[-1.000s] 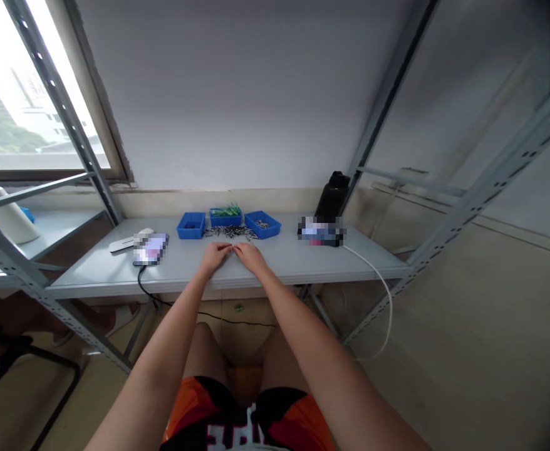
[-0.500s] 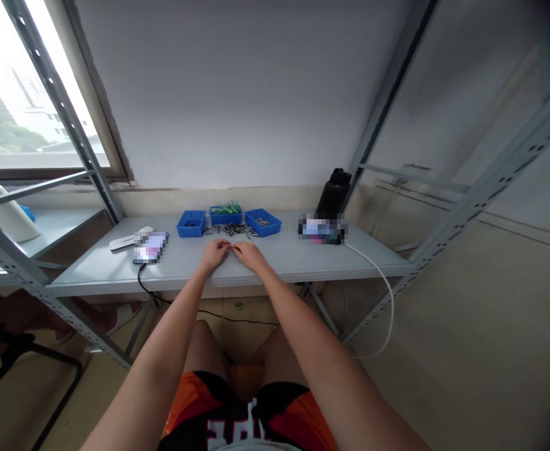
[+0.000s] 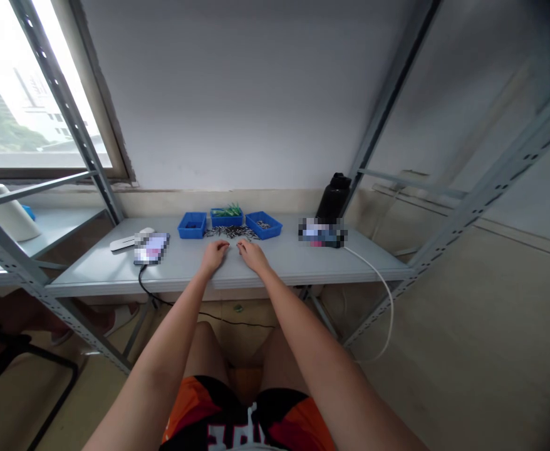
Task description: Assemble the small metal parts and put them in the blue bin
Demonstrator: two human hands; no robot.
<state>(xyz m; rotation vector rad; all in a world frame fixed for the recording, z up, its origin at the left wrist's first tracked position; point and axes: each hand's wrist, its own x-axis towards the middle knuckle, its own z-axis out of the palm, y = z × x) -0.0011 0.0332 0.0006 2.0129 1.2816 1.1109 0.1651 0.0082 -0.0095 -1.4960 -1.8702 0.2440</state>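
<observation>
My left hand (image 3: pixel 215 255) rests low over the table, its fingers pinched on something too small to name. Across a narrow gap, my right hand (image 3: pixel 251 254) is also pinched, and what its fingertips hold cannot be made out. Just beyond both hands lies a spread of small black and silver pieces (image 3: pixel 232 232). Behind that pile are three blue trays: the left tray (image 3: pixel 192 233) has dark contents, the middle tray (image 3: pixel 227 220) holds green strips (image 3: pixel 230 210), and the right tray (image 3: pixel 270 232) contains small silvery parts (image 3: pixel 262 224).
A phone (image 3: pixel 151 248) with a black cable lies at the left, near a white device (image 3: pixel 123 242). On the right, another phone (image 3: pixel 322 232) with a white cable stands before a black bottle (image 3: pixel 334 198). Metal shelf posts (image 3: pixel 383 119) frame the table (image 3: pixel 294 263). Someone's foot (image 3: pixel 122 318) shows lower left.
My hands, which met at the fingertips, have moved slightly apart. The trays and the pile look unchanged.
</observation>
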